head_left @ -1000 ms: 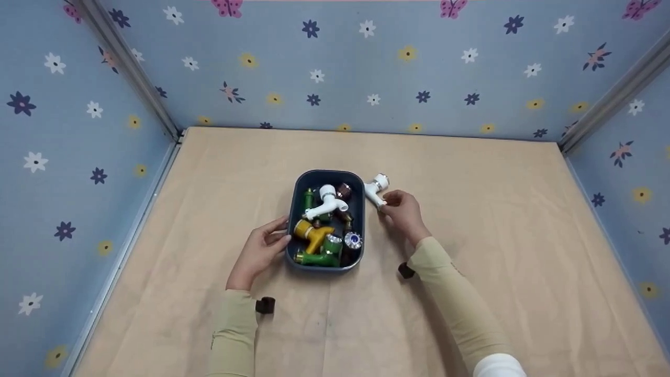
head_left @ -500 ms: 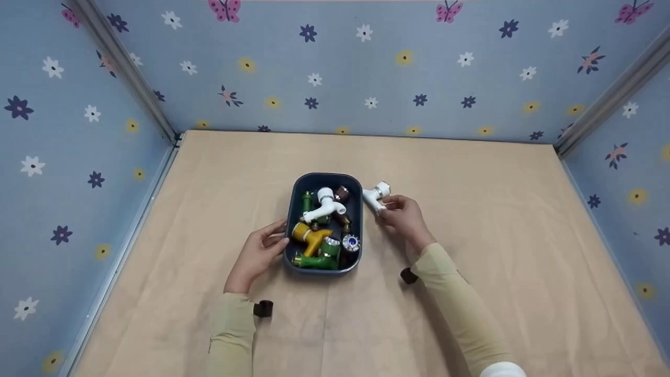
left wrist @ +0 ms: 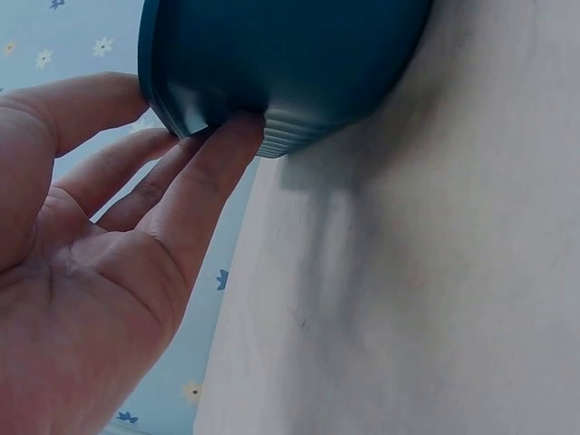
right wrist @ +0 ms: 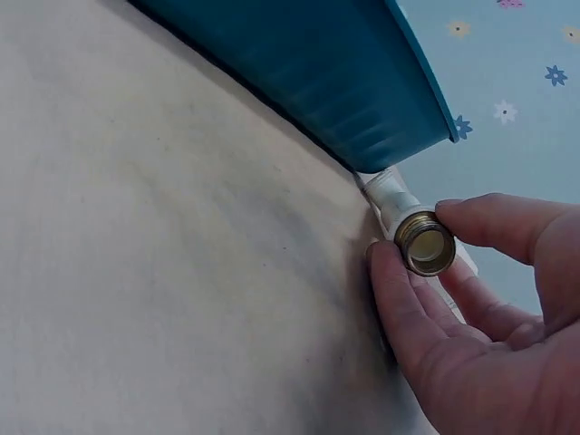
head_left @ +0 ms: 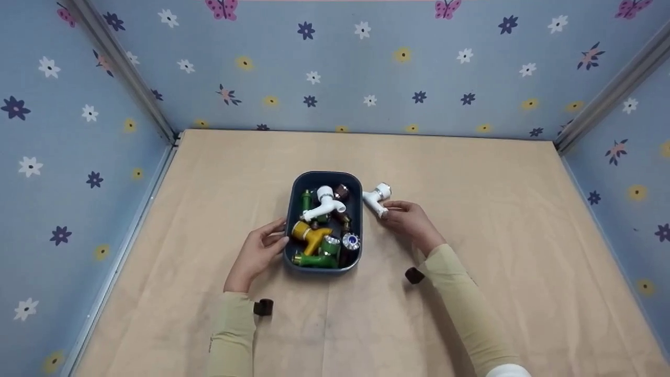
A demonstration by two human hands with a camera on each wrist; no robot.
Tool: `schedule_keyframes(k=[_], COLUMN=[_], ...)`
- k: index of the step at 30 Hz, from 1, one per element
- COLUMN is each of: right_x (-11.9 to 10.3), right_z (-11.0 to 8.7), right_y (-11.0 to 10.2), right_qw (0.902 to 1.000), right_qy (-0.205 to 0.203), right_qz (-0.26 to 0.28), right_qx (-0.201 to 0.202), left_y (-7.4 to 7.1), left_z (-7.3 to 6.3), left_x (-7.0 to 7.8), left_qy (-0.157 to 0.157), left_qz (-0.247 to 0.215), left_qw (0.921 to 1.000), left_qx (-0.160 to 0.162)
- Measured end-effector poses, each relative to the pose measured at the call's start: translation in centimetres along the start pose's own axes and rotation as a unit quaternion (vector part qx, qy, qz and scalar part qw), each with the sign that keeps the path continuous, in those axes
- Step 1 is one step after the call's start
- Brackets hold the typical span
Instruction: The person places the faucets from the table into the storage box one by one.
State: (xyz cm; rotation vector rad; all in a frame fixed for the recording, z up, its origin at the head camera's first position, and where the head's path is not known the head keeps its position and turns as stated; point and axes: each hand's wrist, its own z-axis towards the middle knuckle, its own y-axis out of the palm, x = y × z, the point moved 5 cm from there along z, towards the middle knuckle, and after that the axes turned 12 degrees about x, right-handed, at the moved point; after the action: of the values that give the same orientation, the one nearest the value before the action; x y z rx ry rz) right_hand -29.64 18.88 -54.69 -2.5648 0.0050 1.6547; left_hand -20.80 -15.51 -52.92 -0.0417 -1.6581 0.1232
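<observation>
A dark blue rectangular tub [head_left: 361,209] holds several water taps. Among them are a white tap [head_left: 325,204], a yellow tap [head_left: 312,236] and a green tap [head_left: 320,256]. My left hand [head_left: 256,256] touches the tub's left outer wall with its fingertips, fingers fairly straight and thumb near the rim. On the right, a second white tap [head_left: 376,200] lies on the table beside the tub. My right hand [head_left: 411,222] pinches its end; the right wrist view shows the brass threaded mouth [right wrist: 426,245] between thumb and fingers.
Beige cloth [head_left: 471,209] covers the table. Blue flowered panels [head_left: 356,68] wall off the back and both sides. A dark wrist-camera block [head_left: 263,307] sits at the left wrist, and another [head_left: 414,275] at the right.
The white tap beside the tub has shifted slightly toward me and turned a little. My right hand has drawn slightly back and right, still at its end. My left hand stays at the tub.
</observation>
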Motion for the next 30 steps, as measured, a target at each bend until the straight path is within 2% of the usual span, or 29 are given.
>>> schedule_keyframes(k=[7,14,20,30], right_x=[-0.5,-0.3,0.0,-1.0], right_z=[-0.6,-1.4,-2.1,-3.5], right_y=[-0.2,-0.6,-1.2,-2.5], right_qw=[0.9983,0.9961,0.9966,0.9969], right_qy=[0.011,0.012,0.005,-0.041], right_qz=[0.041,0.067,0.065,0.044], right_qx=[-0.039,-0.056,-0.050,-0.051], left_y=[0.0,0.0,0.1,0.0], left_z=[0.2,0.0,0.0,-0.1], left_x=[0.4,0.2,0.1,0.2], left_qy=[0.003,-0.008,-0.004,0.007], left_qz=[-0.005,-0.001,-0.012,-0.003], left_qw=[1.0000,1.0000,0.9999,1.0000], left_qx=[-0.003,-0.002,-0.005,0.005])
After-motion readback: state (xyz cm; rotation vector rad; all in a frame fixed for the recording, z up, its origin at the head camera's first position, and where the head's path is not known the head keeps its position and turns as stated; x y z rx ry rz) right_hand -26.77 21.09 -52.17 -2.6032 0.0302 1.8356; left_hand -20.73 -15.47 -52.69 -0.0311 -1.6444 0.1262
